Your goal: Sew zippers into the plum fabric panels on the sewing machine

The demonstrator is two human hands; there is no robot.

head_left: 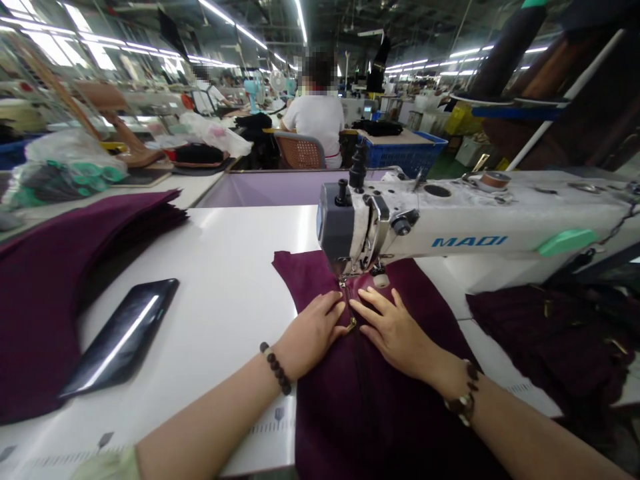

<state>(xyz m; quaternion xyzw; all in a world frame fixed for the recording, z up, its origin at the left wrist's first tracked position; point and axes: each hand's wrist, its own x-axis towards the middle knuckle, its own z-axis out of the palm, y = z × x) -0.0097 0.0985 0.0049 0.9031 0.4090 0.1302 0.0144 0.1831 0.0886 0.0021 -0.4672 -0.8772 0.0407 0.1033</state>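
**Burgundy panel under the needle, both hands laid on it**

Landmark: the MAQI sewing machine (475, 230). Nearest to it on the operator's side, a burgundy fabric panel (330, 407) runs in under its needle head. Along the panel lies a zipper (347, 295), its brassy zip pull (353, 324) just in front of the machine's presser foot (343, 283).

Progress (judged): part-way. Zipper is laid in place, panel not yet taken off the machine. Stitches too fine to read from here; seam done versus seam left cannot be told.

Hands, both just in front of the needle head. Left hand (316, 328): palm down, fingers loosely bent and close together, tips on cloth left of the zipper; thumb by the pull, contact unclear. Right hand (399, 333): opened wider, fingers fanned on cloth right of the zipper. Neither seen closed on anything.

Left of the machine: a smartphone (123, 337), then a stack of burgundy pieces (40, 280). In front of the machine's arm, right: a dark burgundy bundle (550, 340) with brassy bits, perhaps pulls.

Beyond the machine: a seated person (317, 123), back turned; blue crate (395, 160) alongside.
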